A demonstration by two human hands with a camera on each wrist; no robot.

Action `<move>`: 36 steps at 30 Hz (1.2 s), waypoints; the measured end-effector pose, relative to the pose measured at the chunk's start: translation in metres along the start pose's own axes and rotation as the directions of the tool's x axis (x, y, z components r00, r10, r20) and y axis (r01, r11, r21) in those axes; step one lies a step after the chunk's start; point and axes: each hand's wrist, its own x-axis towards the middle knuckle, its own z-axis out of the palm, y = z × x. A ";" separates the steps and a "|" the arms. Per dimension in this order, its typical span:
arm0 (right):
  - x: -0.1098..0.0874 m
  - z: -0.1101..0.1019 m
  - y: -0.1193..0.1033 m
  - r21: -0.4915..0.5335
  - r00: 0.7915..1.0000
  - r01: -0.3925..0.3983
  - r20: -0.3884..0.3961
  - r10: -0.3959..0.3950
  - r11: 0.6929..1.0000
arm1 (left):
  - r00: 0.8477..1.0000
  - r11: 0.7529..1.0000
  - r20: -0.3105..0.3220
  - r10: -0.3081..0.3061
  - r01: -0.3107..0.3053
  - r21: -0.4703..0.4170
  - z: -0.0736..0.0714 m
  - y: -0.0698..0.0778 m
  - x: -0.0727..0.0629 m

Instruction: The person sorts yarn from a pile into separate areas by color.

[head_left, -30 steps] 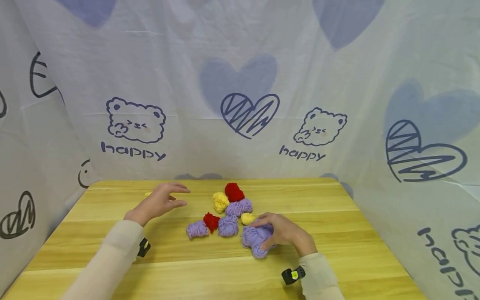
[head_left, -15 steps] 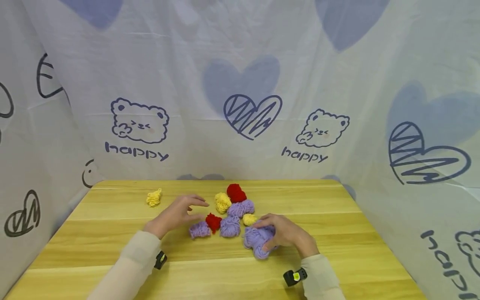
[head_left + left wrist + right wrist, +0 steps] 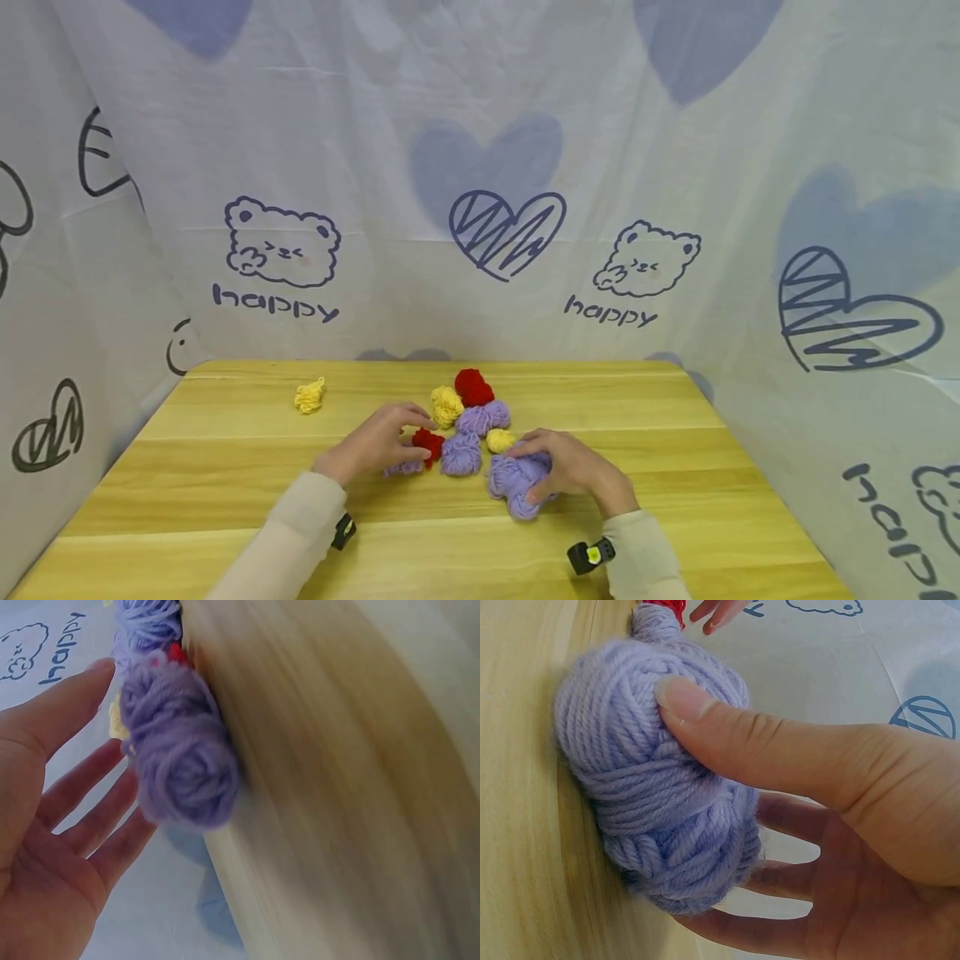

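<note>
My right hand (image 3: pixel 573 468) grips a large purple ball of yarn (image 3: pixel 512 477) on the wooden table; in the right wrist view the thumb (image 3: pixel 697 712) lies over the yarn and the other fingers go round its far side. My left hand (image 3: pixel 377 443), fingers spread and loosely bent, hovers over a small purple yarn ball (image 3: pixel 405 468) and a red yarn ball (image 3: pixel 429 443), partly hiding both. Seen from the left wrist, the small purple ball (image 3: pixel 184 761) lies just beyond the fingertips, with nothing in the palm. Another purple yarn ball (image 3: pixel 461 456) lies between the hands.
Behind the hands cluster a small yellow yarn ball (image 3: pixel 500 440), a purple one (image 3: pixel 483 418), a larger yellow one (image 3: pixel 447 407) and a red one (image 3: pixel 474 387). One yellow bundle (image 3: pixel 309 397) lies apart at the back left. A printed curtain (image 3: pixel 397 167) surrounds the table (image 3: pixel 420 550).
My left hand has moved right and nearer, from the back left to above the small purple and red yarn balls, uncovering the yellow bundle. The right hand keeps its grip in place.
</note>
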 end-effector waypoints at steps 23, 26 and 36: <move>0.002 0.002 0.003 0.004 1.000 -0.006 0.006 0.006 1.000 | 0.998 0.997 0.023 -0.065 0.065 0.030 0.017 0.005 0.011; 0.002 0.002 0.003 0.005 1.000 -0.003 0.007 0.003 1.000 | 0.997 0.997 0.014 -0.075 0.074 0.029 0.019 0.004 0.012; 0.001 0.001 0.001 0.005 1.000 -0.004 0.010 0.004 1.000 | 0.998 0.996 -0.013 -0.064 0.064 0.061 0.023 0.003 0.015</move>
